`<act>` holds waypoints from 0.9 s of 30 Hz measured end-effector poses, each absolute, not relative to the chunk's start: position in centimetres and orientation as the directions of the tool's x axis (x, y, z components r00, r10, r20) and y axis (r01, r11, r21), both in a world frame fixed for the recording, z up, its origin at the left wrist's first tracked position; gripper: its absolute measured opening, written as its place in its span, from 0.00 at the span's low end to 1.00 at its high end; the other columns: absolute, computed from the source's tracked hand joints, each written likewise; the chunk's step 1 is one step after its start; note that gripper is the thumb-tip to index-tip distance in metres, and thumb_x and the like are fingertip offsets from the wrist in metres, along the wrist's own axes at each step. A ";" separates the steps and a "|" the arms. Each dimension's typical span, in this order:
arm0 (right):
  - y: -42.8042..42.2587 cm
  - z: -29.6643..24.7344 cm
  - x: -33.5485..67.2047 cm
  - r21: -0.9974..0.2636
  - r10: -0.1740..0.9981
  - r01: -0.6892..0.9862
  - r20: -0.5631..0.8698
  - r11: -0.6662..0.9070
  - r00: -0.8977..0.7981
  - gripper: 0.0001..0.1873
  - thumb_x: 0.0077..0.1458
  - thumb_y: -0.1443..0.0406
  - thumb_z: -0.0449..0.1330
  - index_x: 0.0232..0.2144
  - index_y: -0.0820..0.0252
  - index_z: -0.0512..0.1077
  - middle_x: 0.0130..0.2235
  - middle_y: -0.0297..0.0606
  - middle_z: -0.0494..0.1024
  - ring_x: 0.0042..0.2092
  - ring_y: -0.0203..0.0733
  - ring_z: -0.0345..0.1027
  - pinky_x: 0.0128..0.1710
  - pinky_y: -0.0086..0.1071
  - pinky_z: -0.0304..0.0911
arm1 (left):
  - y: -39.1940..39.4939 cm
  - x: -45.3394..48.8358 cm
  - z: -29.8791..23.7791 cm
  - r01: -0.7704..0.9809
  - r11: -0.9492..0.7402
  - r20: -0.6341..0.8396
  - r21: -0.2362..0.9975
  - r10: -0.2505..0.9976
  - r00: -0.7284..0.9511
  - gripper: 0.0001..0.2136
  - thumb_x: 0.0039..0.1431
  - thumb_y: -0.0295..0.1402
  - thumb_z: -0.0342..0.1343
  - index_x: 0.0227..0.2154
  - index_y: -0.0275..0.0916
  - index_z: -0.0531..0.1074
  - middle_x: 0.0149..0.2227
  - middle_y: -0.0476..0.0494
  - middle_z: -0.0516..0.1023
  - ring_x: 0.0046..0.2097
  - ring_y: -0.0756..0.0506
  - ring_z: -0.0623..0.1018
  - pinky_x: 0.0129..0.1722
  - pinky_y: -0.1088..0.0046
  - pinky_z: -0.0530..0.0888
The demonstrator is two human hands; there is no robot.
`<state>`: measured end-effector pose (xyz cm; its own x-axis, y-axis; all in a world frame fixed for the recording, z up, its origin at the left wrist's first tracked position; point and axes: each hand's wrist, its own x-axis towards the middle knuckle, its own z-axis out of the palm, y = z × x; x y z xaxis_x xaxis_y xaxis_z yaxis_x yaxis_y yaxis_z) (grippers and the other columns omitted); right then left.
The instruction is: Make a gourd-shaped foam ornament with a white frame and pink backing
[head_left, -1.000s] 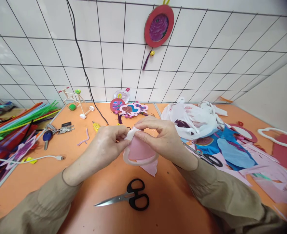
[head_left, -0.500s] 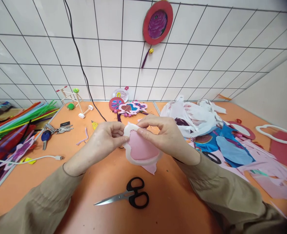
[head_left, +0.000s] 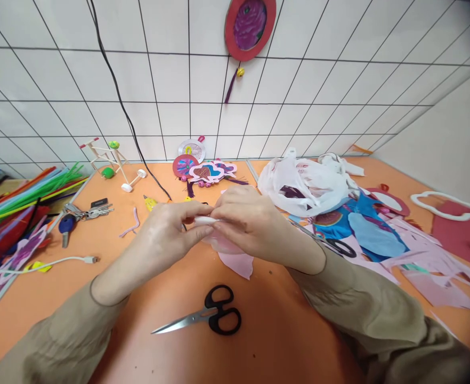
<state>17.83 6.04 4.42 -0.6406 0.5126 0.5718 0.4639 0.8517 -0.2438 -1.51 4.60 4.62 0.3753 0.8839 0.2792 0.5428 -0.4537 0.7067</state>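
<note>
Between my two hands is a white frame with pink fabric (head_left: 223, 245), tipped so that I see it nearly edge-on. My left hand (head_left: 173, 229) pinches its white rim from the left. From the right, my right hand (head_left: 251, 224) grips the same rim, fingers over the top and thumb below. Most of the frame's face is hidden by the hands and the tilt. A pink scrap of fabric (head_left: 238, 265) shows just beneath it. Nearer to me on the orange table lie black-handled scissors (head_left: 209, 311), blades pointing left.
A white plastic bag (head_left: 305, 184) and blue fabric (head_left: 373, 234) lie on the right, with more scissors (head_left: 341, 247). Decorated ornaments (head_left: 205, 172) sit at the back. Keys (head_left: 95, 210), a white cable (head_left: 71, 260) and coloured pipe cleaners (head_left: 31, 197) are on the left.
The frame has turned from showing its pink face to nearly edge-on. My hands have drawn closer together on its rim. The view has shifted slightly.
</note>
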 end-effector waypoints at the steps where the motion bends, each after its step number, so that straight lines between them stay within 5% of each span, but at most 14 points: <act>1: 6.0 4.4 17.8 -0.218 0.501 0.467 0.567 0.857 -0.654 0.13 0.61 0.68 0.52 0.28 0.60 0.74 0.27 0.38 0.74 0.32 0.40 0.64 0.36 0.38 0.59 | 4.5 -1.6 4.6 0.572 -0.482 0.295 0.663 0.871 0.392 0.06 0.57 0.34 0.58 0.34 0.43 0.80 0.32 0.47 0.83 0.31 0.48 0.77 0.30 0.75 0.70; 7: 5.8 4.5 17.7 -0.168 0.484 0.479 0.555 0.861 -0.676 0.14 0.63 0.66 0.51 0.29 0.59 0.73 0.27 0.37 0.74 0.33 0.40 0.63 0.37 0.38 0.57 | 4.0 -1.7 4.9 0.698 -0.556 0.321 0.451 0.831 0.454 0.11 0.61 0.34 0.53 0.26 0.40 0.77 0.19 0.49 0.74 0.21 0.51 0.68 0.23 0.75 0.59; 12: 6.1 4.1 17.5 -0.139 0.463 0.485 0.601 0.863 -0.652 0.13 0.64 0.64 0.52 0.30 0.58 0.74 0.29 0.38 0.75 0.36 0.43 0.67 0.41 0.41 0.61 | 4.0 -2.0 5.1 0.704 -0.577 0.383 0.413 0.812 0.440 0.13 0.61 0.36 0.52 0.24 0.41 0.76 0.17 0.50 0.71 0.19 0.51 0.65 0.21 0.75 0.57; 17: 5.4 4.8 17.8 -0.050 0.324 0.544 0.847 0.837 -0.421 0.09 0.58 0.66 0.58 0.40 0.54 0.75 0.47 0.45 0.77 0.52 0.52 0.68 0.49 0.49 0.64 | 4.3 -2.6 5.7 0.648 -0.531 0.489 0.546 0.830 0.268 0.08 0.58 0.35 0.56 0.29 0.41 0.80 0.20 0.49 0.77 0.20 0.51 0.69 0.24 0.75 0.63; 21: 3.9 5.7 18.4 -0.030 0.218 0.425 0.890 0.905 -0.401 0.13 0.54 0.71 0.58 0.39 0.48 0.74 0.39 0.38 0.80 0.43 0.47 0.74 0.43 0.44 0.68 | 4.9 -3.0 6.0 0.380 -0.387 0.404 0.840 0.914 0.039 0.08 0.56 0.37 0.60 0.31 0.40 0.81 0.27 0.47 0.82 0.28 0.47 0.77 0.28 0.75 0.70; 24: 3.6 4.9 17.9 -0.288 0.386 0.260 0.748 0.922 -0.541 0.08 0.55 0.71 0.57 0.34 0.55 0.75 0.28 0.35 0.79 0.30 0.40 0.72 0.32 0.36 0.68 | 5.5 -3.3 5.9 0.138 -0.323 0.337 0.936 0.936 -0.099 0.08 0.51 0.39 0.65 0.30 0.39 0.81 0.27 0.47 0.82 0.29 0.48 0.78 0.30 0.75 0.74; 27: 4.6 3.2 16.9 -0.721 0.707 0.235 0.465 0.652 -0.533 0.06 0.56 0.66 0.59 0.35 0.59 0.76 0.27 0.35 0.78 0.28 0.37 0.70 0.29 0.32 0.67 | 6.0 -3.4 5.3 -0.081 -0.301 0.286 0.950 0.945 -0.160 0.10 0.47 0.40 0.68 0.30 0.40 0.81 0.28 0.47 0.82 0.28 0.49 0.78 0.33 0.73 0.77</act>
<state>16.86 4.57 3.22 -0.5325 0.7071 0.4653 0.2352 0.6517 -0.7211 -3.37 5.98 5.32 -0.1595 0.9450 0.2855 -0.0810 -0.3008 0.9502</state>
